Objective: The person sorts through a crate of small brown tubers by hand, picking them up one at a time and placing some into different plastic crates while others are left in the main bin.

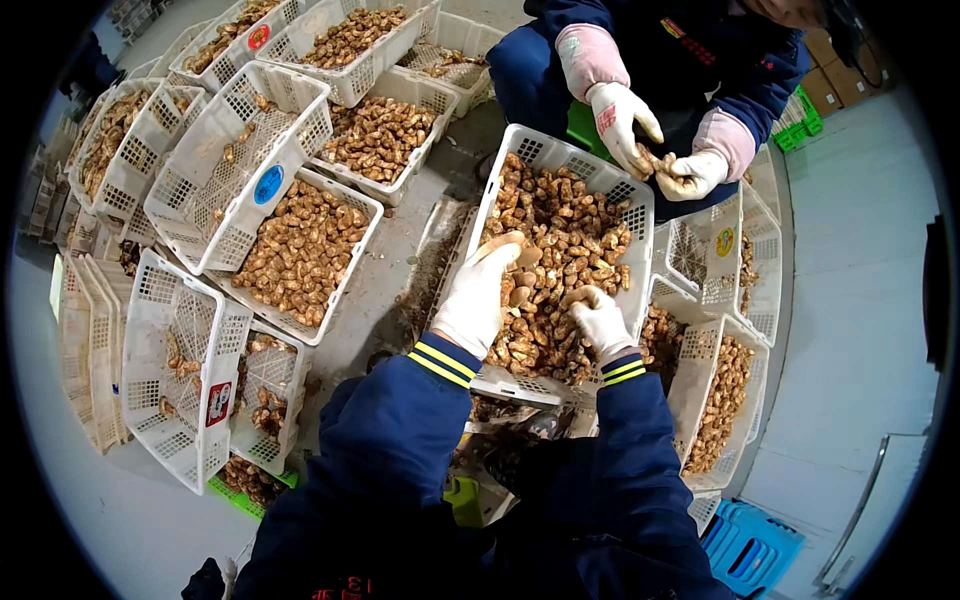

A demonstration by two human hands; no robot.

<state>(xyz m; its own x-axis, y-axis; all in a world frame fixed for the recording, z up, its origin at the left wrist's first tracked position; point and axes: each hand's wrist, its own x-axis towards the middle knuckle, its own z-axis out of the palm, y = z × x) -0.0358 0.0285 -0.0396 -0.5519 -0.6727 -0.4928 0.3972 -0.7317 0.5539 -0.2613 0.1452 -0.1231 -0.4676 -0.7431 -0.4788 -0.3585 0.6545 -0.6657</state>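
Note:
In front of me stands a white perforated plastic crate (643, 196) heaped with stubby brown mushrooms (562, 217). My left hand (480, 292), in a white knitted glove, is over the crate's left side with its thumb and fingers around a mushroom (491, 244). A few mushrooms with broader, paler caps (517, 296) lie beside its fingertips. My right hand (598, 319), gloved alike, is low over the right part of the heap, its fingers curled down at the mushrooms; whether it grips one is hidden.
Across the crate sits a co-worker, whose white-gloved hands (660, 161) hold a small brown piece. Stacked white crates (349, 289) of mushrooms stand left and others (712, 390) right. Blue plastic stools (750, 547) are at lower right, beside a pale wall (855, 247).

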